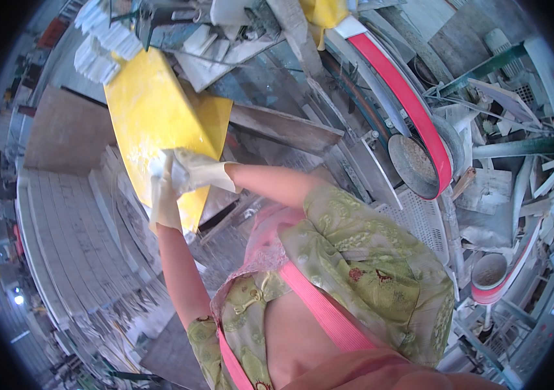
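Both of my hands wear off-white gloves with powdery smears, and they meet over a yellow sheet-like cover [150,107]. My left hand [163,188] points away from me, its fingers pressed together against the other hand. Coming in from the right, my right hand [192,170] has its fingers bent toward the left one. Whatever lies between them, if anything, is small, whitish and hidden by the gloves. White dust marks the yellow surface around the fingers. Beyond its far end sits a stack of whitish strips [105,49].
Long grey slats [69,240] lie stacked on the left beside a brown board [66,133]. To the right, a red belt [407,101] curves round a dusty wheel [413,162]. A wooden plank [283,127] and a perforated grey panel [420,221] are nearby.
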A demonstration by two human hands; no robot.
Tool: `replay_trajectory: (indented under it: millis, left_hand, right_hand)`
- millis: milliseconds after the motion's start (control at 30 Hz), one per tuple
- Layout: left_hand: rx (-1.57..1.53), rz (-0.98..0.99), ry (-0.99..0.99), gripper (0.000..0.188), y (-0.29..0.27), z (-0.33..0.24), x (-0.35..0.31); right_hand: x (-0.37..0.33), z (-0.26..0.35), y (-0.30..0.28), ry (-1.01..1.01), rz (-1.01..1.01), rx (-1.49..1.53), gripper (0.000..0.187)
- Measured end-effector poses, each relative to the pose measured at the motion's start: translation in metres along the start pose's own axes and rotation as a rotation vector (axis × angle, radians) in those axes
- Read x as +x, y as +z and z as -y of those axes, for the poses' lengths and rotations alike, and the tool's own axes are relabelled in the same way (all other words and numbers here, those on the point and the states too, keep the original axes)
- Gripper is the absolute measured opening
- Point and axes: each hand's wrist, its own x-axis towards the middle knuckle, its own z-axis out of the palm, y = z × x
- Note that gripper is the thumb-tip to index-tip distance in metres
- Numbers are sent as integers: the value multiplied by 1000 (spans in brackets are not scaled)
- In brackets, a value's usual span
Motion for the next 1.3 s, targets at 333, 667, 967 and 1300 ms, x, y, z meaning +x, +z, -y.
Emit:
replay_trajectory:
  millis: [333, 667, 967, 1300]
  left_hand:
    - [-607, -436, -376, 79, 19, -104, -37]
    - [-777, -398, -415, 80, 20, -113, -42]
    - [-742, -449, -470, 78, 18, -120, -39]
    - [-758, -454, -411, 84, 22, -107, -35]
  right_hand:
    - [-53, -40, -89, -88, 94, 21, 73]
    - [-124, -129, -453, 250, -1033, -1042, 60]
    - [-113, -166, -495, 668, -867, -1263, 95]
    - [-178, -154, -476, 595, -737, -1300, 88]
